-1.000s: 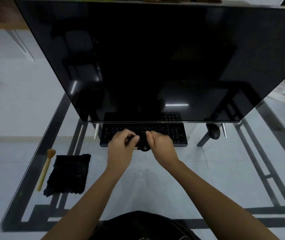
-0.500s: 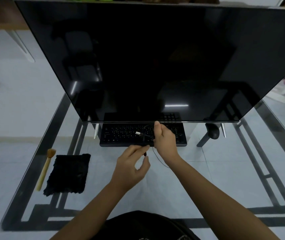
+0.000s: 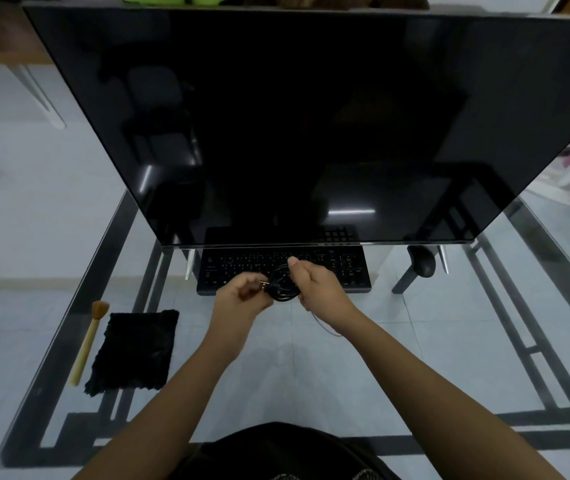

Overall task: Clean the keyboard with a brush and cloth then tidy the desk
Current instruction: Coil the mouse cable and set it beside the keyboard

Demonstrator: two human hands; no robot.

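A black keyboard (image 3: 342, 263) lies on the glass desk (image 3: 397, 341) under the monitor's lower edge. Just in front of it, both my hands hold a coiled black cable (image 3: 281, 287). My right hand (image 3: 316, 291) grips the coil from the right, thumb on top. My left hand (image 3: 242, 301) pinches the cable's plug end at the coil's left side. A loose strand hangs below my right wrist. At the left lie a black cloth (image 3: 134, 351) and, beside it, a wooden-handled brush (image 3: 88, 341) with orange bristles pointing away from me.
A large dark monitor (image 3: 294, 126) fills the upper view and overhangs the keyboard. A black mouse (image 3: 423, 265) sits right of the keyboard near a monitor foot. The desk's dark frame bars run along both sides and the near edge.
My hands came off the keyboard front with the cable. The left hand dropped back, then rose again to the coil, which the right hand now holds gathered in loops.
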